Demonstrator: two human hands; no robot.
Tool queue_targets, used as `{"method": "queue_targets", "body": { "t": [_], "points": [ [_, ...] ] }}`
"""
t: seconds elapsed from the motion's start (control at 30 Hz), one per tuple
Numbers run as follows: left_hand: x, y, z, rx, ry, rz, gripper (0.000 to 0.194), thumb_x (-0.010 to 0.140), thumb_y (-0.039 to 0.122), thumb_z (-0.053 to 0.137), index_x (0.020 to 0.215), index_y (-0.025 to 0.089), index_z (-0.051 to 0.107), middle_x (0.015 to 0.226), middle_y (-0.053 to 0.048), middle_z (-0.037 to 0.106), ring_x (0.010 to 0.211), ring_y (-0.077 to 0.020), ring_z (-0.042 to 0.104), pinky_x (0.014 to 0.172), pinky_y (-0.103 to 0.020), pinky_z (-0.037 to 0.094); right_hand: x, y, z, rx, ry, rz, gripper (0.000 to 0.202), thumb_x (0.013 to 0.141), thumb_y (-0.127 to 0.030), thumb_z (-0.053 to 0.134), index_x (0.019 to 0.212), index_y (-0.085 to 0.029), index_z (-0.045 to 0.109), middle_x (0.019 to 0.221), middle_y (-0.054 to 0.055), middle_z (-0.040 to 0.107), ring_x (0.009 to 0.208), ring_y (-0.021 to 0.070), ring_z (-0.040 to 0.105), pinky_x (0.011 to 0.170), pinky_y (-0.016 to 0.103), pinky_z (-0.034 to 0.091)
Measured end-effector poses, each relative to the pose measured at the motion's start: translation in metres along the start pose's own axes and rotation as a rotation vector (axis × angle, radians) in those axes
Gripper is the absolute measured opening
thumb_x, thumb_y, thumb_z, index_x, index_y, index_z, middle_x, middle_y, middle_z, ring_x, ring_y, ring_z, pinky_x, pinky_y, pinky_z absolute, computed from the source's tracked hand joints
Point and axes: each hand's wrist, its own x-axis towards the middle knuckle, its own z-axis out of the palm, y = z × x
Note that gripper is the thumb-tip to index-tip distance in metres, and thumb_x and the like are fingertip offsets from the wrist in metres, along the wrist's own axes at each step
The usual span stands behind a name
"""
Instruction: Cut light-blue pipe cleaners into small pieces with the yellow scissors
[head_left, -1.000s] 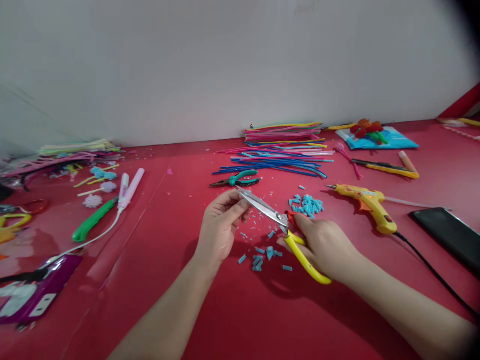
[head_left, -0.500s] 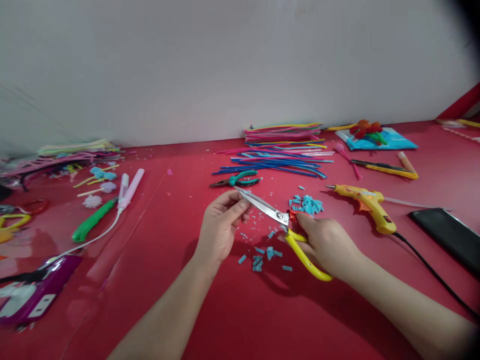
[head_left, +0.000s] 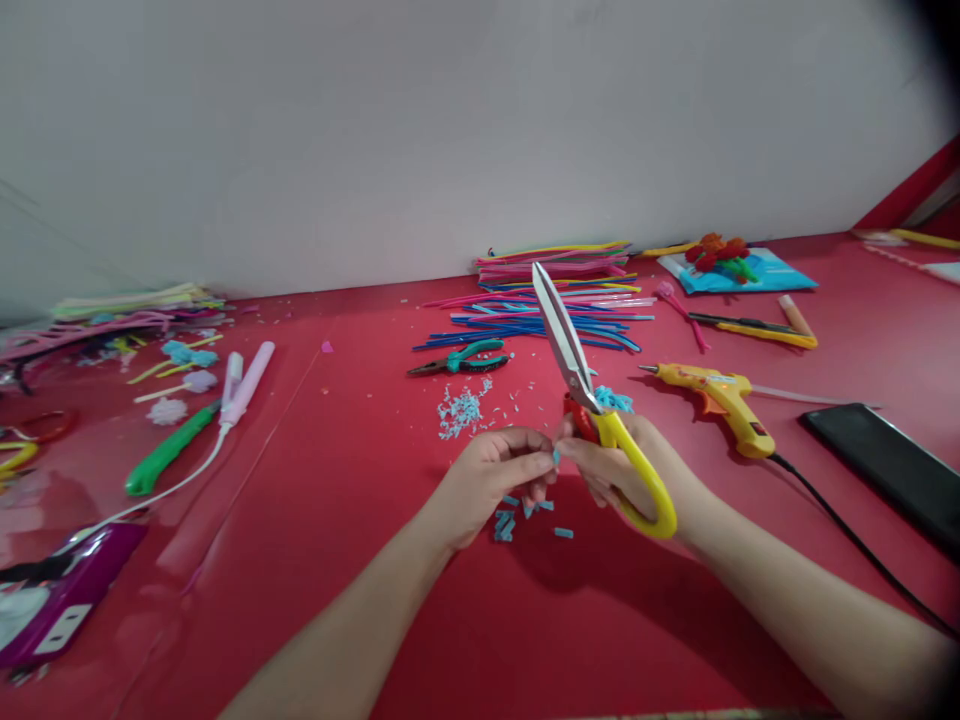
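My left hand point(head_left: 484, 485) is closed, thumb and forefinger pinching a short light-blue pipe cleaner piece point(head_left: 556, 457). The fingertips of my right hand point(head_left: 660, 465) meet the left ones at that piece. Scissors point(head_left: 564, 345) with yellow and red handles rest in my right hand, blades together and pointing up and away. Beneath my hands lie several cut blue pieces point(head_left: 505, 525), partly covered by my left fingers. Behind the scissors is a heap of trimmed blue pieces point(head_left: 613, 399), partly hidden. Blue fuzz clippings point(head_left: 459, 411) are scattered beyond my left hand.
Teal-handled pliers point(head_left: 461, 360) lie ahead, before bundled pipe cleaners point(head_left: 555, 330). On the right are a yellow glue gun point(head_left: 720, 400) and a black phone point(head_left: 885, 470). To the left sit a pink hot iron point(head_left: 244, 385), a green-handled tool point(head_left: 171, 452) and a purple power strip point(head_left: 79, 590).
The scissors have swung from pointing left to pointing up, leaving my left fingertips. My left hand has come right and nearer, meeting my right fingers. The view has shifted slightly.
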Motion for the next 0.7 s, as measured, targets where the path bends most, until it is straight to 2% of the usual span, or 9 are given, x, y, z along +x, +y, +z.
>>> {"method": "queue_targets", "body": {
  "t": [0.13,0.3,0.5,0.6,0.7],
  "points": [
    [-0.0003,0.0012,0.0016,0.101,0.049,0.059,0.012,0.071,0.025,0.055,0.072,0.014,0.058,0.062,0.000,0.052,0.049,-0.0058,0.045,0.048,-0.019,0.037,-0.0003,0.0020,0.0007,-0.077,0.039,0.017,0.017,0.069,-0.033,0.053,0.072,-0.017,0.047,0.042,-0.010,0.036,0.031,0.0040,0.033,0.032,0.016,0.026],
    [-0.0003,0.0019,0.0034,0.292,0.173,0.139,0.008,0.066,0.023,0.059,0.068,0.015,0.057,0.063,0.001,0.052,0.052,-0.0069,0.045,0.051,-0.019,0.037,0.0003,0.0065,-0.0002,-0.330,0.064,-0.077,0.015,0.072,-0.032,0.048,0.067,-0.017,0.046,0.048,-0.008,0.036,0.040,0.0045,0.033,0.038,0.018,0.026],
    [-0.0018,-0.0009,0.0046,0.470,0.162,0.215,0.007,0.068,0.022,0.056,0.068,0.016,0.058,0.066,-0.001,0.053,0.061,-0.0108,0.048,0.057,-0.022,0.040,-0.0001,0.0018,0.0009,-0.493,0.060,-0.129,0.016,0.072,-0.032,0.046,0.067,-0.017,0.047,0.056,-0.004,0.044,0.051,0.0080,0.038,0.044,0.020,0.027],
    [-0.0017,-0.0007,0.0038,0.425,0.204,0.228,0.008,0.068,0.024,0.057,0.067,0.016,0.058,0.064,0.000,0.053,0.059,-0.0103,0.048,0.055,-0.022,0.039,-0.0003,0.0017,-0.0010,-0.566,0.079,-0.166,0.021,0.073,-0.037,0.044,0.068,-0.018,0.047,0.056,-0.003,0.046,0.051,0.0088,0.040,0.044,0.020,0.026],
    [0.0000,0.0025,-0.0012,0.276,0.305,0.230,0.008,0.066,0.024,0.059,0.068,0.016,0.058,0.056,0.003,0.051,0.050,-0.0077,0.045,0.049,-0.020,0.037,-0.0008,0.0030,-0.0060,-0.753,0.142,-0.203,0.025,0.071,-0.044,0.047,0.069,-0.019,0.045,0.053,-0.004,0.045,0.047,0.0088,0.038,0.042,0.020,0.024]
  ]
}}
